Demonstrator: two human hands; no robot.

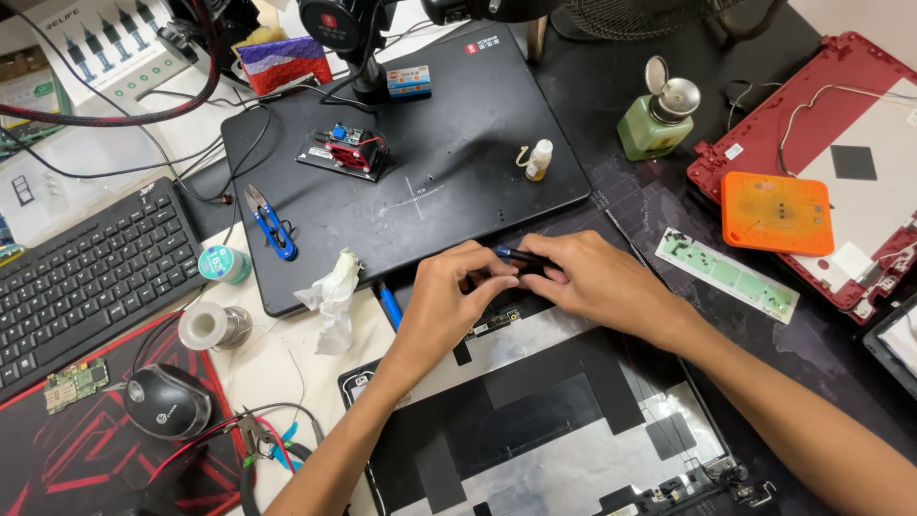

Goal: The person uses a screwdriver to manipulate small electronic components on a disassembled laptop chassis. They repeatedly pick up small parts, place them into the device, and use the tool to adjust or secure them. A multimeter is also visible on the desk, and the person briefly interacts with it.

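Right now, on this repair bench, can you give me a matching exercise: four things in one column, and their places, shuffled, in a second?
Things:
1. green bottle
2. blue snips
3. computer mouse
4. orange pad

Places:
A. on the red laptop shell at the right
B. at the left edge of the black mat
C. upright behind the right hand, past the mat's right edge
D. near the left, below the keyboard

Pairs: 1-C, 2-B, 3-D, 4-A
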